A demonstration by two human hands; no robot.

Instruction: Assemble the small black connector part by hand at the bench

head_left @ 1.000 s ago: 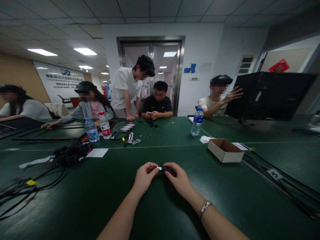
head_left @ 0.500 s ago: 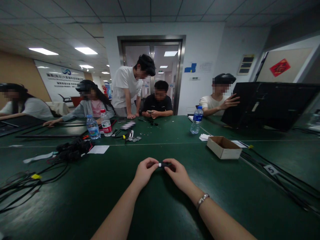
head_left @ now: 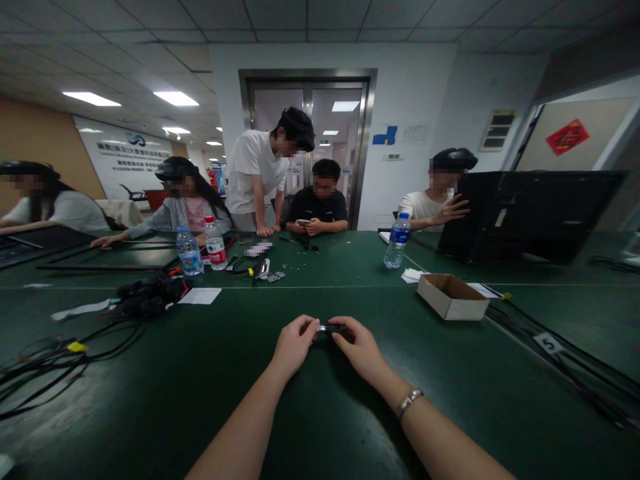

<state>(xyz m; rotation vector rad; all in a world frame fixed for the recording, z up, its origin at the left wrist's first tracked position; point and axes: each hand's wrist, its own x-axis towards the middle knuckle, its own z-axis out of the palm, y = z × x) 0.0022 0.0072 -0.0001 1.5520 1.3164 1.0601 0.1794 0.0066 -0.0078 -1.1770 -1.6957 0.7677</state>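
My left hand [head_left: 294, 343] and my right hand [head_left: 358, 347] meet above the green table [head_left: 320, 413], both pinched on one small black part with a silver end [head_left: 327, 329]. The left fingers grip the silver end, the right fingers the black body. A metal bracelet [head_left: 409, 402] sits on my right wrist. Most of the part is hidden by my fingers.
An open cardboard box [head_left: 451, 297] lies to the right, black cables [head_left: 560, 367] beyond it. A cable bundle [head_left: 147, 297] and loose wires [head_left: 45, 363] lie left. Water bottles [head_left: 189, 251] [head_left: 397, 241], small parts [head_left: 273, 275], a black panel [head_left: 530, 217] and several seated people fill the far side.
My hands stay pinched together on the small part and have hardly moved. The person at the far right has lowered the black panel toward the table.
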